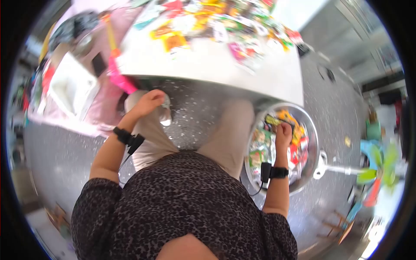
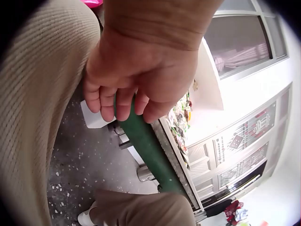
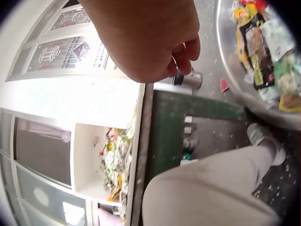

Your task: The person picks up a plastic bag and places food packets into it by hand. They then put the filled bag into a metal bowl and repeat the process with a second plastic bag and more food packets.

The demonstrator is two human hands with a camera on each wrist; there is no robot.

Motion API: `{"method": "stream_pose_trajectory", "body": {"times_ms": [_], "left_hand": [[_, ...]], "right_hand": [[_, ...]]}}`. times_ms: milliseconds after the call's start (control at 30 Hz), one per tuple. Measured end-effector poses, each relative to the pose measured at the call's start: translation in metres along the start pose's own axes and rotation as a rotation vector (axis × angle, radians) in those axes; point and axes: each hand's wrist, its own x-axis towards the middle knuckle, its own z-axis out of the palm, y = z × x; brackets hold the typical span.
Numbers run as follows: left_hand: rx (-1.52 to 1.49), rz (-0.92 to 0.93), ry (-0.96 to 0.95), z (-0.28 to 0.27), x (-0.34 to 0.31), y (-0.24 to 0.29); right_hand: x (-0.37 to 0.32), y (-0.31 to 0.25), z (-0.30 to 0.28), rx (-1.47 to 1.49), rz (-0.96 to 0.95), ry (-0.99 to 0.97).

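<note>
My left hand [image 1: 151,100] hangs over my left knee, its fingers loosely bent with nothing in them. In the left wrist view that hand [image 2: 143,77] shows its palm side, in front of the table's green side [image 2: 150,150]. My right hand [image 1: 284,135] is over a round metal basin [image 1: 315,143] of small snack packets. A black and yellow packet [image 1: 272,120] lies right beside its fingers in the head view. In the right wrist view the same packet [image 3: 263,70] lies in the basin, apart from the hand [image 3: 162,47], whose fingers are loosely curled and hold nothing visible.
A white table [image 1: 195,65] stands ahead, with a heap of colourful packets [image 1: 216,19] towards its far side. At left, a white bin [image 1: 73,86] sits on a pink cloth [image 1: 102,115]. A white pole stand [image 1: 342,169] is right of the basin on the speckled floor [image 1: 190,112].
</note>
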Motion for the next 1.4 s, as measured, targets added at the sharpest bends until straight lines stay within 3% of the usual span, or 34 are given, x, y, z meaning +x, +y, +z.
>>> {"method": "stream_pose_trajectory", "body": {"times_ms": [33, 67, 100, 200, 333, 400, 500, 567, 633, 700, 900, 1000, 1100, 1200, 1300, 1400], "left_hand": [[-0.044, 0.003, 0.03, 0.01, -0.007, 0.011], [-0.083, 0.018, 0.071, 0.021, -0.009, 0.012], [-0.167, 0.116, 0.141, -0.025, 0.007, -0.013], [0.051, 0.149, 0.37, -0.06, -0.026, -0.006], [0.342, 0.086, 0.692, -0.116, -0.061, 0.006], [0.472, 0.138, 0.9, -0.144, -0.081, 0.009], [0.676, 0.095, 1.14, -0.195, -0.092, -0.042], [0.748, -0.065, 1.145, -0.226, -0.1, -0.064], [0.785, -0.358, 0.974, -0.245, -0.107, -0.077], [0.743, -0.491, 0.936, -0.253, -0.108, -0.094], [0.677, -0.597, 0.693, -0.264, -0.108, -0.088], [0.65, -0.576, 0.77, -0.265, -0.108, -0.089], [0.836, -0.39, 1.056, -0.261, -0.104, -0.092], [0.753, -0.534, 1.025, -0.269, -0.092, -0.107], [0.713, -0.626, 0.81, -0.284, -0.089, -0.11], [0.72, -0.607, 0.87, -0.285, -0.09, -0.111]], "right_hand": [[0.001, -0.015, 0.004, 0.041, 0.035, -0.057], [0.001, -0.021, 0.01, 0.044, -0.048, -0.046], [0.018, -0.079, 0.053, 0.018, -0.21, 0.009], [-0.002, -0.128, 0.094, 0.016, -0.292, -0.108], [-0.004, -0.123, 0.132, -0.027, -0.495, -0.104], [-0.006, -0.117, 0.143, -0.084, -0.585, -0.152], [-0.009, -0.123, 0.148, -0.168, -0.683, -0.133], [-0.012, -0.13, 0.148, -0.16, -0.642, -0.129], [-0.009, -0.126, 0.15, -0.165, -0.669, -0.112], [-0.007, -0.123, 0.152, -0.168, -0.688, -0.104], [-0.006, -0.126, 0.151, -0.177, -0.718, -0.101], [-0.006, -0.131, 0.15, -0.175, -0.721, -0.088], [-0.007, -0.133, 0.151, -0.183, -0.721, -0.083], [-0.006, -0.133, 0.15, -0.194, -0.717, -0.086], [-0.007, -0.134, 0.149, -0.193, -0.716, -0.096], [-0.008, -0.136, 0.149, -0.187, -0.714, -0.086]]}}
